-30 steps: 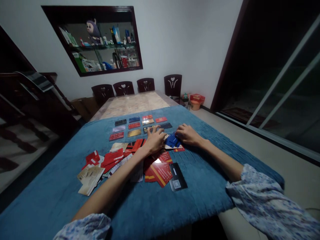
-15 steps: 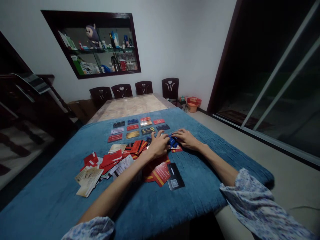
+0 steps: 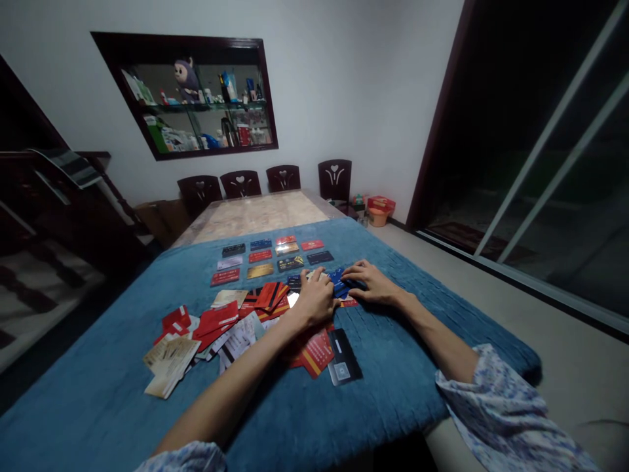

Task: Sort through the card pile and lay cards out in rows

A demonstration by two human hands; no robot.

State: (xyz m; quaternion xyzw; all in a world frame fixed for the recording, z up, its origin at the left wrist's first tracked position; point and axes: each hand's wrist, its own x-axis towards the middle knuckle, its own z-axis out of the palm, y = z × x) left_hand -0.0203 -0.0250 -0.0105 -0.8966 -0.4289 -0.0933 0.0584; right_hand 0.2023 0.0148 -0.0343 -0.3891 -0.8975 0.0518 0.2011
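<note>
My left hand (image 3: 315, 300) rests low over the cards, its fingers bent down around a pale card (image 3: 317, 275). Beside it, my right hand (image 3: 372, 283) has thumb and fingers curved round the edge of several blue cards (image 3: 338, 283). A red-edged card (image 3: 348, 303) shows partly under the right hand. Beyond my hands, cards lie in loose rows, among them a black card with yellow marks (image 3: 291, 263), a gold card (image 3: 260, 270) and a dark blue card (image 3: 320, 257). What lies beneath my left palm is hidden.
Left of my forearm spreads a heap of red cards (image 3: 219, 321) and cream cards (image 3: 177, 367). A black card (image 3: 344, 357) lies near me by several red-and-yellow cards (image 3: 317, 351). The blue cloth (image 3: 403, 406) drops over the table edge; chairs (image 3: 335, 180) stand at the far end.
My left hand's fingers have drawn closer together over the pale card. My right hand has shifted slightly, showing more of the blue cards. The view has tilted up a little.
</note>
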